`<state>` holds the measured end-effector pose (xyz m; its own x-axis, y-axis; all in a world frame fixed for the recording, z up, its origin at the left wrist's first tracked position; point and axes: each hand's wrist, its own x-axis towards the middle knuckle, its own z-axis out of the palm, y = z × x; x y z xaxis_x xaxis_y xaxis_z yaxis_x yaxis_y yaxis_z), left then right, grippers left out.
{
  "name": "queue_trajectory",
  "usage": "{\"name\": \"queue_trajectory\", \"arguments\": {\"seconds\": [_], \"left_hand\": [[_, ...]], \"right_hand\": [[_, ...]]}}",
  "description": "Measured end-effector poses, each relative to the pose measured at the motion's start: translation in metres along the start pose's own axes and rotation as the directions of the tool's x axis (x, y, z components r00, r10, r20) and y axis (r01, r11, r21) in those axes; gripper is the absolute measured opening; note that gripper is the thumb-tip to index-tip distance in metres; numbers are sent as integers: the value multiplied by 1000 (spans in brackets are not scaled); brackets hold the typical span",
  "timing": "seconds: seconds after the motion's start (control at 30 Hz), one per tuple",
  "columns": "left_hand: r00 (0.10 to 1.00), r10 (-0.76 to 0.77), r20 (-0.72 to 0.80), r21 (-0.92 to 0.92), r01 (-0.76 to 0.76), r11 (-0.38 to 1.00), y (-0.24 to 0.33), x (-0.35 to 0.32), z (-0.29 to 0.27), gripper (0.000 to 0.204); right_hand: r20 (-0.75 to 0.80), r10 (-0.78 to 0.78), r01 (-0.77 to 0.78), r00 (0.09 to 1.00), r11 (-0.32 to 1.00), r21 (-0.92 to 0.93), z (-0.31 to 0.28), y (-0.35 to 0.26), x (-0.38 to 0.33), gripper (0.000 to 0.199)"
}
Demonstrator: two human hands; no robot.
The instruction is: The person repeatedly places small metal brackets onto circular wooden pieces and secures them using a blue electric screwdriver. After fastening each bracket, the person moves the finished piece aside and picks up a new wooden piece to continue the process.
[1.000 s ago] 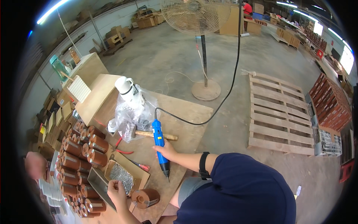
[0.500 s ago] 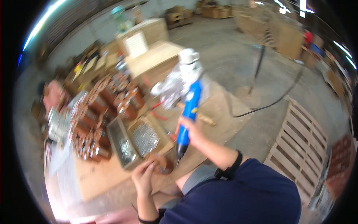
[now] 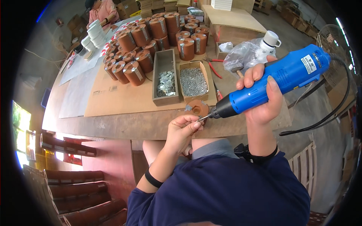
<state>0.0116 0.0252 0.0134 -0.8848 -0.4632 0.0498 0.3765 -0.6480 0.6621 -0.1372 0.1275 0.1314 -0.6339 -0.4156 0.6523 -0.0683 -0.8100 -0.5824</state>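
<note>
My right hand [image 3: 264,94] is wrapped round a blue electric screwdriver [image 3: 279,81], which lies nearly level, its black nose and thin bit [image 3: 204,117] facing left. At the tip of that bit, my left hand [image 3: 183,132] is closed in a pinch; what lies between the fingertips is too small to make out. Just behind the bit, at the near table edge, stands a brown cylinder [image 3: 198,106] with a hole in its top, partly hidden. A cardboard box of screws [image 3: 193,81] and a long grey tray [image 3: 160,98] holding small metal pieces sit beyond it.
Many brown cylinders [image 3: 144,60] are stacked at the back left. Red-handled pliers [image 3: 215,70], a clear plastic bag [image 3: 241,54] and a white bottle [image 3: 270,41] lie towards the right. The black cord [image 3: 332,122] loops down at right. A person in pink [image 3: 103,13] is at the far left.
The screwdriver has tipped from upright to nearly level. My left hand has come from the brown cylinder to the bit's tip. The whole view has turned and is sharper.
</note>
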Motion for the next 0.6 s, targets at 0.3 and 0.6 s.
{"name": "queue_trajectory", "arguments": {"seconds": [0.3, 0.6], "left_hand": [[1000, 10, -10, 49, -9, 999, -1, 0, -3, 10], [1000, -20, -17, 125, 22, 992, 0, 0, 0, 9]], "right_hand": [[-15, 13, -11, 1000, 997, 76, 5, 1, -3, 47], [45, 6, -5, 999, 1000, -20, 3, 4, -4, 51]]}}
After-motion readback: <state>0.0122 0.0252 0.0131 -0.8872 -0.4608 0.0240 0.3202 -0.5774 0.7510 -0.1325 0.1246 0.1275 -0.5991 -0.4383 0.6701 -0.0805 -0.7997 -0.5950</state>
